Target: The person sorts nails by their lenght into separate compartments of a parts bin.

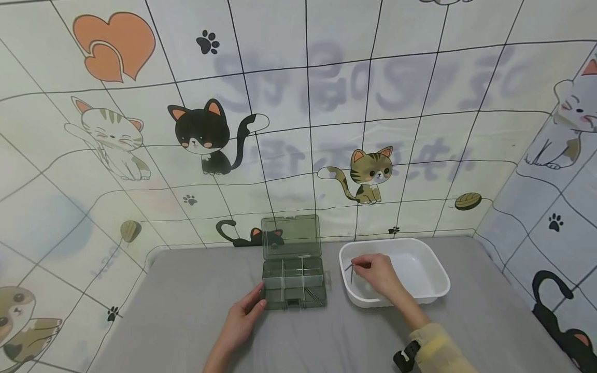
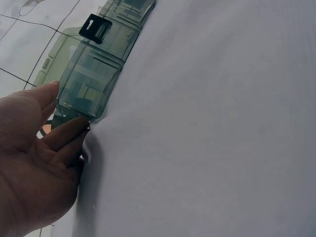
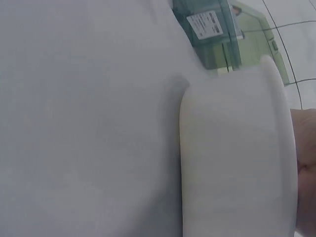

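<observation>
A smoky-green clear plastic compartment box (image 1: 293,282) stands on the grey cloth with its lid (image 1: 291,237) raised at the back. Thin metal pieces (image 1: 313,296) lie in its front right compartment. My left hand (image 1: 240,318) rests fingertips at the box's left side, its fingers loosely extended in the left wrist view. Over the left part of a white plastic tub (image 1: 438,274), my right hand (image 1: 380,274) pinches a thin metal pin (image 1: 352,274) between thumb and fingertips. In the right wrist view the tub's wall (image 3: 232,158) hides most of that hand.
Grey cloth (image 1: 186,305) covers the table. Behind it hangs a white grid-patterned sheet with cartoon cats (image 1: 205,134), and similar sheets close off both sides. A black band (image 1: 407,356) sits on the right wrist by a yellow sleeve (image 1: 440,347).
</observation>
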A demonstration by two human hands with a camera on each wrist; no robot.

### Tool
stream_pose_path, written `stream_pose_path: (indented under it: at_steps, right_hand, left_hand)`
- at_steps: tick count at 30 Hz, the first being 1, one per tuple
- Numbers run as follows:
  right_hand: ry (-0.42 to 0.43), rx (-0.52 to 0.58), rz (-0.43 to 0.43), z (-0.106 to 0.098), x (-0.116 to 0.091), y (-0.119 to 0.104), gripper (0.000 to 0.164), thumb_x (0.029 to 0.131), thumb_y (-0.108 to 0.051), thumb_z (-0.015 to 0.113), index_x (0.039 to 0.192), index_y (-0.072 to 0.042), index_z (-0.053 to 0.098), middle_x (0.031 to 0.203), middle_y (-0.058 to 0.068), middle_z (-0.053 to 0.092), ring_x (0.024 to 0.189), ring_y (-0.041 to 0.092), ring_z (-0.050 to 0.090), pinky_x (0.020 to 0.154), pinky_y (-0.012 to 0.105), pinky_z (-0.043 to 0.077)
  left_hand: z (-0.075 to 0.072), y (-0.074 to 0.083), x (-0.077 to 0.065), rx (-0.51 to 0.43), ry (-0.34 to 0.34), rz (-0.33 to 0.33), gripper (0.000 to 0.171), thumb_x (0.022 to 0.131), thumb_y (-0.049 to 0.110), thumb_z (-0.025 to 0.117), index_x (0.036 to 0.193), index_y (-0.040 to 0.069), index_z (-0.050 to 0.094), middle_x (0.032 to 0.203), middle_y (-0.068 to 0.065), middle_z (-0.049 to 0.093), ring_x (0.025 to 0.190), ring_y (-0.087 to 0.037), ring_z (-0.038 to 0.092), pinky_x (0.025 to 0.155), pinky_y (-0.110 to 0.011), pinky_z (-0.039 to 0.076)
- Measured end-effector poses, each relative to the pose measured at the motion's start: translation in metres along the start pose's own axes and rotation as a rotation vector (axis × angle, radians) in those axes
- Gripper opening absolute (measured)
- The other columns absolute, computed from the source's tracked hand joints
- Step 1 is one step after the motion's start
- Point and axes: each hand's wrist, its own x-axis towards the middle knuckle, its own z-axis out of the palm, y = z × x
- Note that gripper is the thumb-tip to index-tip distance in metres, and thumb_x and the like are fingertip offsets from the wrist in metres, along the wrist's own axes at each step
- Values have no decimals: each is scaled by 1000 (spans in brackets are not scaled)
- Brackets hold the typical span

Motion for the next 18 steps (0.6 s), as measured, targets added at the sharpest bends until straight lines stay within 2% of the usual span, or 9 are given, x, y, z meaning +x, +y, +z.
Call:
stream_pose_path:
  at_steps: [7,13,18]
  right_hand:
    - [-50,-7,93,-3,8,7,17,87,2,74,104,7,76,89,9,76,82,21,71,64,26,58]
    - [-141,-84,94,2,16,16,18,80,1,81,98,5,77,83,3,73,78,16,66,69,30,55]
    - [-145,-134,108,5,19,20,17,77,-3,83,93,1,78,82,2,74,77,14,64,70,31,55]
  left_hand:
    - [0,1,0,-2,-6,-1,48,104,20,63,150,12,54,149,-20,52,137,-40,50,109,-49,46]
    - [-1,2,0,3,-1,-9,48,104,21,63,150,13,54,150,-20,52,137,-40,50,109,-49,46]
    - [0,1,0,-1,-6,-6,48,104,21,64,150,13,54,150,-20,52,137,-40,50,108,-49,46]
